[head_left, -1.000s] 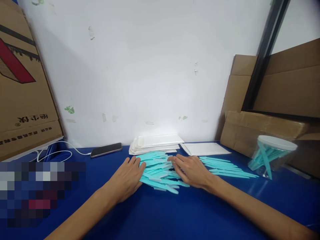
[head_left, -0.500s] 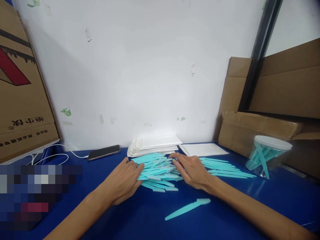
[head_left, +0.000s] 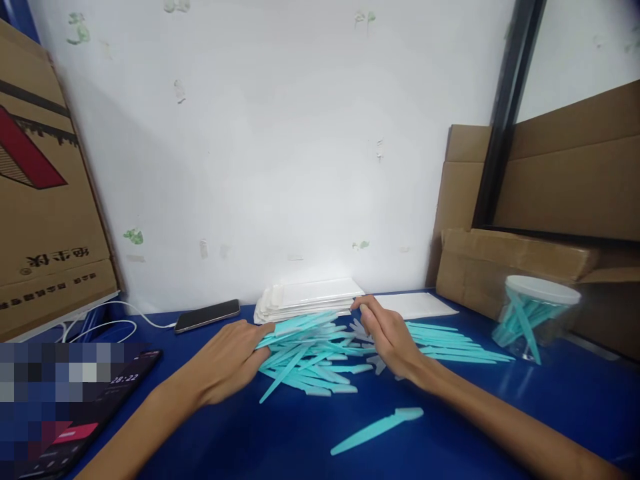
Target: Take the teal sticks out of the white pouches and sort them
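A loose pile of turquoise eyebrow razors lies crosswise on the blue table in front of me. On its left side, my left hand is closed, thumb against fingers, on a few eyebrow razors that point to the right. My right hand hovers at the pile's right edge with its fingers curled together. Whatever those fingers may hold is hidden. Beyond that hand, more razors lie side by side in a row. One single razor rests nearer to me.
White flat packets are stacked against the wall, with another packet to their right. A lidded clear jar of razors stands at right. Cardboard boxes flank the table. Two phones lie left, one on a white cable.
My left hand has drawn slightly left with a few razors, and the pile has spread out. My right hand has risen a little off the pile, its fingers more curled.
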`<action>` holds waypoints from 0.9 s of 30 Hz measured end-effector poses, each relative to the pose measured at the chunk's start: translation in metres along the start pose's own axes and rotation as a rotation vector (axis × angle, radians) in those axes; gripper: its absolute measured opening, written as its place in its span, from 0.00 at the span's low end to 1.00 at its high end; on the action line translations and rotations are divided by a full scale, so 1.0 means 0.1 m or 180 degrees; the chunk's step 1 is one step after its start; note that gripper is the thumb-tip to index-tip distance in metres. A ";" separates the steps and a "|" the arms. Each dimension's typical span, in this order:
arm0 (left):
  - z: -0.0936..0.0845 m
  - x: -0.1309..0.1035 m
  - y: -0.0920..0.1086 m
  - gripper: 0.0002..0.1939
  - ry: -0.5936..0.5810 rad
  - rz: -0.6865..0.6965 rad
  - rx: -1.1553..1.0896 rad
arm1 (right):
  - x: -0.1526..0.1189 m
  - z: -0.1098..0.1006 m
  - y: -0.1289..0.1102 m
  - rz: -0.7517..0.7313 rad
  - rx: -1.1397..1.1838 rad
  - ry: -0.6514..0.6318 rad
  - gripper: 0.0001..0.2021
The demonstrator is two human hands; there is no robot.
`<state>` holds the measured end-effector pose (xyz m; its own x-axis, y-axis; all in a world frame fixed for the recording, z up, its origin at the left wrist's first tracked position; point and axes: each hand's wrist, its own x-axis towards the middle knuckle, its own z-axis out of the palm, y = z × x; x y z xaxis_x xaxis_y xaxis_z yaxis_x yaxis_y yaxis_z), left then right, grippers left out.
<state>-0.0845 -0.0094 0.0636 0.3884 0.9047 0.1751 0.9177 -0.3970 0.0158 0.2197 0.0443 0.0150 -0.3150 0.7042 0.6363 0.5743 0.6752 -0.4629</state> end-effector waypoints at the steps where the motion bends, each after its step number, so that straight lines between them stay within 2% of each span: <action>1: -0.02 0.01 0.00 0.17 0.0030 -0.0033 -0.0110 | 0.00 0.00 -0.01 -0.0019 -0.0023 -0.0046 0.17; 7: -0.03 0.06 -0.01 0.11 0.0202 0.0071 -0.1101 | 0.01 0.01 -0.05 -0.0195 -0.0154 -0.0302 0.19; 12: 0.09 0.12 -0.09 0.09 0.0373 0.0030 -0.1635 | 0.00 0.08 -0.02 -0.0519 -0.0485 -0.0889 0.19; 15: 0.14 0.15 -0.13 0.10 0.0474 -0.0063 -0.1777 | -0.02 0.13 0.00 -0.0695 -0.0624 -0.1099 0.18; 23: 0.25 0.17 -0.09 0.10 0.0455 -0.0184 -0.2170 | -0.04 0.10 -0.10 -0.0704 -0.0722 -0.1374 0.19; 27: 0.32 0.16 0.01 0.10 0.0408 -0.0268 -0.2482 | -0.05 0.09 -0.18 -0.0519 -0.0470 -0.1200 0.18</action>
<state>-0.0743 0.0095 0.0354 0.2642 0.9305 0.2537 0.6020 -0.3647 0.7104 0.2041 0.0303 0.0148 -0.6488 0.6404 0.4112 0.5874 0.7649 -0.2644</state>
